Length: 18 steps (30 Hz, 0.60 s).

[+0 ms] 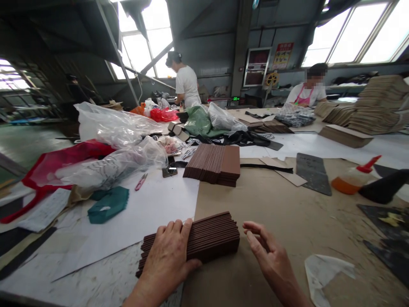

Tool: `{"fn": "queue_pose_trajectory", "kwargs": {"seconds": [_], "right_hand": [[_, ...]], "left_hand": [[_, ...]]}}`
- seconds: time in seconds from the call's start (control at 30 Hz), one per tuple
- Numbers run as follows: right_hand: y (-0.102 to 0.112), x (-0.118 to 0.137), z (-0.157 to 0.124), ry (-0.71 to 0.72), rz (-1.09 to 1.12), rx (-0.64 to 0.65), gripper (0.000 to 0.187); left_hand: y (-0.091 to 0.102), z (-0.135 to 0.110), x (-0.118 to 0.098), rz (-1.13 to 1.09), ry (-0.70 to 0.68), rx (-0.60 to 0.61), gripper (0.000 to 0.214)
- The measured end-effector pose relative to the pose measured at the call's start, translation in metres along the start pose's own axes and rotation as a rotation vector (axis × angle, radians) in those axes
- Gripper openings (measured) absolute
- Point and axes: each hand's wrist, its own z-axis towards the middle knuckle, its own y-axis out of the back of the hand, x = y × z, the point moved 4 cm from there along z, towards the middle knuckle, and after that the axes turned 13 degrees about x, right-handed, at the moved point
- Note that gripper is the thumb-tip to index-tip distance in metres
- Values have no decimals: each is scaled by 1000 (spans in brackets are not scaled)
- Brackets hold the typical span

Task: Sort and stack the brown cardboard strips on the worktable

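A row of thin dark-brown panels [214, 238], packed tightly on edge, lies on the table in front of me. Over its left part goes my left hand [171, 251], thumb on the near side and fingers across the top towards the far side. My right hand [268, 251] is just off the row's right end, fingers slightly bent and holding nothing. Farther back, a larger stack of brown panels [212, 164] leans to the left, with a flat-lying pile at its right end.
Thread snips [141, 182], a phone [169, 172] and a teal cloth piece [108, 204] lie left. Plastic bags [115, 128] are heaped behind. A red-capped bottle of orange liquid [349, 181] and a white scrap [327, 273] are right. Two people [188, 83] work beyond.
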Motion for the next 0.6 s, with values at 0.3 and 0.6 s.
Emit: {"fn": "queue_pose_trajectory", "kwargs": {"seconds": [0.3,0.6], "right_hand": [[-6,18,-10,314,-166,6,26],[-10,8,-7,271,-116,64,29]], "left_hand": [[-1,3,1,-15,23,21,66],[-2,4,2,-29,34,30,68]]}}
